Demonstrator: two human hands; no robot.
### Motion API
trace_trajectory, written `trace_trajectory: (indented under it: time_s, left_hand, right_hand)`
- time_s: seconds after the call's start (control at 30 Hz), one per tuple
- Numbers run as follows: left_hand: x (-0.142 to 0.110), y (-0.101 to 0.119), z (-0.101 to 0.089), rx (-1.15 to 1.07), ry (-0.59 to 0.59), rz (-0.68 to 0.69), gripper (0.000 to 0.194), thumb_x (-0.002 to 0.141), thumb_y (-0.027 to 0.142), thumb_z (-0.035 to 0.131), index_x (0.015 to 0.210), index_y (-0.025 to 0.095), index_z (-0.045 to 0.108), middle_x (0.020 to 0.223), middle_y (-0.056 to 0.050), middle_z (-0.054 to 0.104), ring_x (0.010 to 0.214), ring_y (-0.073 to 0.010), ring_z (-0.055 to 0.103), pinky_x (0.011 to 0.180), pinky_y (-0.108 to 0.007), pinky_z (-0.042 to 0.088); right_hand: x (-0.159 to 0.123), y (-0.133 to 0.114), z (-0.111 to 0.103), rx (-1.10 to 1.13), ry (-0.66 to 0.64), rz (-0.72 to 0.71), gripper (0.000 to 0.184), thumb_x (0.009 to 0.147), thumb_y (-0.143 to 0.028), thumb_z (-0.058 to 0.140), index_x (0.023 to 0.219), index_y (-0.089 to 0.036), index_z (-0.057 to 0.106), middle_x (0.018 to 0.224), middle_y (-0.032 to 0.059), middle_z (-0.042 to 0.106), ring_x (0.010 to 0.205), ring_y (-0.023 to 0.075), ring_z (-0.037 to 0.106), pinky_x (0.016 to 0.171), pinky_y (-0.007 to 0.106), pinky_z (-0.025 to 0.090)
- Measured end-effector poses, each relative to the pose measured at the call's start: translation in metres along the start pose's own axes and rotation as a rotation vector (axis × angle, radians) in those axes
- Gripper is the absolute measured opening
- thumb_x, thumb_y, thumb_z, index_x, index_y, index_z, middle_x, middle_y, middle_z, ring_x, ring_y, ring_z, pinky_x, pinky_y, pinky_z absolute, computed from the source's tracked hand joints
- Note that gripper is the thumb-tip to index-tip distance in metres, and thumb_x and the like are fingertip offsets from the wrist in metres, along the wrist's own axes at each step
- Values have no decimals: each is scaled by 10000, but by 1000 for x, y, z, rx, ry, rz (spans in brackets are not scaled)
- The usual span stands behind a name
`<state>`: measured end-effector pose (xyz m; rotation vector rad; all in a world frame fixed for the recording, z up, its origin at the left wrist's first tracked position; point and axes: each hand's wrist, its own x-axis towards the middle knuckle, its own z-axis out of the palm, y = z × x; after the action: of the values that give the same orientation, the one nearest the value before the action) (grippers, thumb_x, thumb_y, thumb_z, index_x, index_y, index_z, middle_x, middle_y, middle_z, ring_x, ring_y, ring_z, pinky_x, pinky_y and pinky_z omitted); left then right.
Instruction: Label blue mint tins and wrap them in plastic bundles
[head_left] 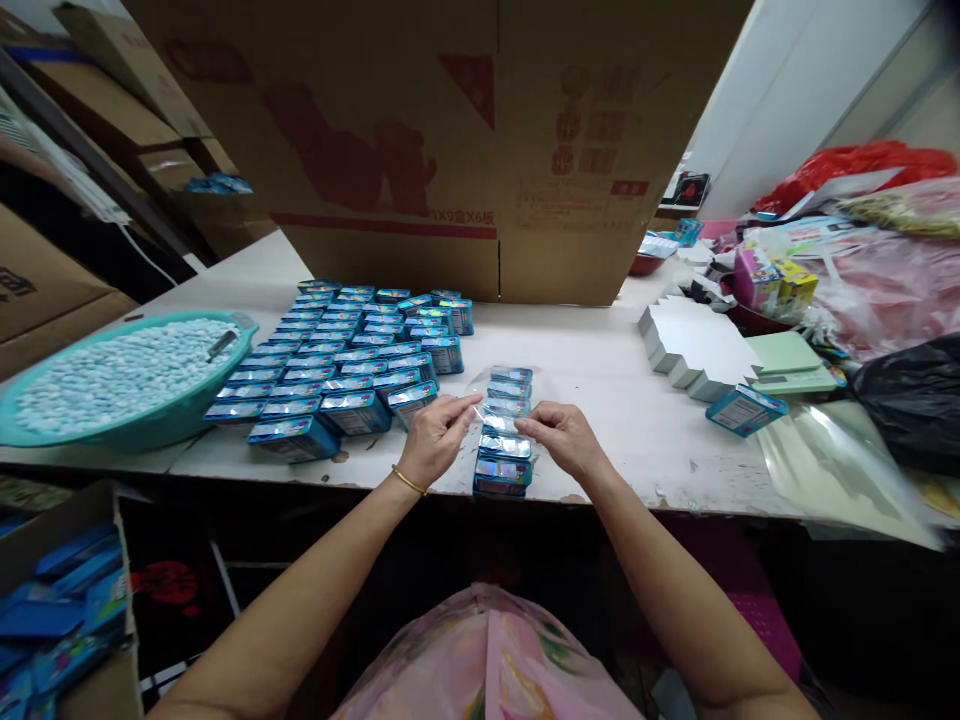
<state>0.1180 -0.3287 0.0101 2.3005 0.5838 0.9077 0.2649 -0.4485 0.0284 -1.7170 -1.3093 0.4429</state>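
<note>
A short row of small blue boxes stands at the table's front edge, directly before me. Clear plastic film lies over the row and catches the light. On the left side of the row, my left hand pinches the film between thumb and forefinger; a gold bangle circles that wrist. My right hand is closed on the film at the row's right side, its fingertips beside the boxes. To the left of my left hand stand many more blue boxes, packed in slanting rows.
A teal basin of pale blue sweets is at the left. A large cardboard box walls off the back. White cartons, a single blue box and plastic bags crowd the right. An open carton sits low at left.
</note>
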Motion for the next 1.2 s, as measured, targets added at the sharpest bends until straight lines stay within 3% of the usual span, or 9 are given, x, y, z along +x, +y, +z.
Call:
trace_trajectory:
  time_s: [0.27, 0.47, 0.6, 0.67, 0.73, 0.8, 1.0, 1.1, 1.2]
  left_hand:
    - [-5, 27, 1, 163, 114, 151, 162, 786, 265, 508, 744, 151, 615, 675, -27, 627, 632, -111, 561, 607, -216, 421]
    - [-4, 14, 1, 101, 221, 57, 103, 754, 228, 523, 789, 165, 596, 701, -9, 634, 626, -103, 570, 613, -210, 436]
    - [25, -14, 20, -272, 146, -481, 284, 764, 238, 508, 1033, 149, 511, 800, -41, 644, 543, -93, 573, 488, -208, 420]
    - [51, -22, 30, -571, 92, -780, 263, 796, 253, 474, 1036, 145, 485, 898, -75, 637, 545, -84, 587, 421, -179, 389]
    - [81, -20, 34, -824, 62, -925, 179, 807, 240, 473, 957, 146, 505, 978, -92, 620, 629, -86, 614, 426, -155, 401]
    - [109, -9, 28, -984, 80, -884, 110, 797, 201, 501, 893, 154, 523, 989, -76, 620, 719, -87, 621, 469, -138, 435]
    - [145, 22, -3, -1040, 211, -290, 254, 808, 293, 499, 1051, 223, 522, 968, -13, 631, 874, -112, 601, 659, -196, 510]
    - [145, -3, 19, -1035, 239, -357, 272, 807, 255, 495, 1075, 211, 513, 883, -17, 646, 819, -104, 612, 689, -217, 509]
    - [140, -46, 62, -1026, 232, -618, 217, 816, 198, 459, 1013, 141, 528, 768, -26, 640, 684, -67, 613, 672, -202, 499]
  right_hand:
    - [-24, -18, 7, -707, 99, -143, 190, 816, -283, 443, 932, -179, 553, 848, 50, 589, 785, 152, 528, 676, 234, 366]
    - [-27, 29, -19, -1016, 123, 229, 268, 855, -241, 339, 859, -179, 600, 730, 68, 619, 645, 167, 569, 543, 244, 340]
    - [2, 47, -26, -777, 273, 328, 289, 825, -292, 392, 982, -168, 601, 701, 77, 637, 626, 167, 579, 567, 261, 378]
    - [27, 54, -24, -447, 306, 406, 348, 790, -286, 436, 1083, -147, 561, 679, 59, 640, 541, 134, 560, 544, 252, 402]
    - [53, 57, -25, -90, 373, 481, 453, 758, -271, 458, 1180, -108, 483, 680, 39, 639, 421, 92, 498, 464, 235, 404]
    - [74, 51, -31, 149, 508, 446, 535, 742, -281, 476, 1239, -95, 414, 733, 34, 633, 364, 58, 428, 383, 214, 376]
    - [104, 11, -66, 329, 860, -52, 560, 799, -362, 457, 1308, -219, 272, 933, 39, 598, 475, 34, 460, 363, 150, 336]
    - [120, 34, -52, 423, 802, 90, 441, 784, -376, 488, 1170, -176, 412, 824, 36, 614, 384, 22, 398, 320, 156, 297]
    - [133, 85, -20, 390, 605, 290, 258, 813, -360, 435, 885, -120, 495, 655, 40, 600, 356, 30, 411, 341, 162, 333]
